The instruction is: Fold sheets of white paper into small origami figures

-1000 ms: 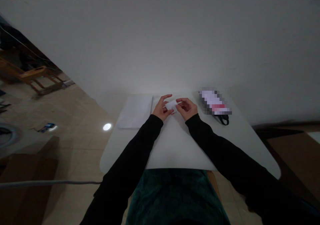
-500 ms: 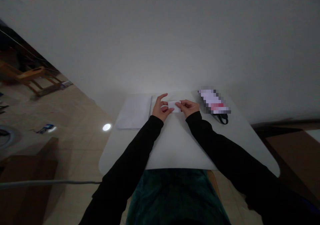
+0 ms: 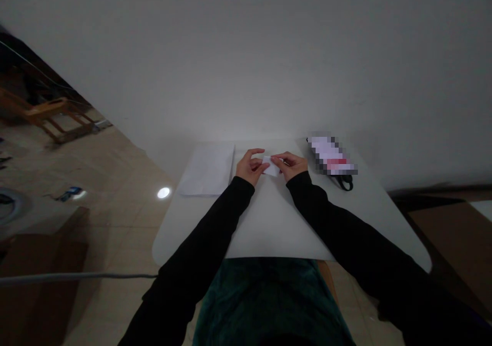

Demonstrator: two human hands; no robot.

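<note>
Between my two hands is a small folded piece of white paper (image 3: 271,168), tilted a little, above the far half of the white table. My left hand (image 3: 250,167) pinches its left side between thumb and fingers, with the index finger stretched out above. At its right side, my right hand (image 3: 291,165) grips the paper with thumb and index finger near the upper edge. Part of the paper is hidden behind my fingers, and its folds are too small to make out.
A stack of white paper sheets (image 3: 207,169) lies left of my hands on the table (image 3: 269,233). To the right rests a pixelated phone-like object (image 3: 332,156) with a black strap (image 3: 346,182). A wall (image 3: 246,59) stands behind the table. A grey cable (image 3: 77,278) crosses at lower left.
My left hand has shifted slightly to the right, closer to my right hand, and its index finger has lowered. The paper has turned and tilted, and less of its width shows.
</note>
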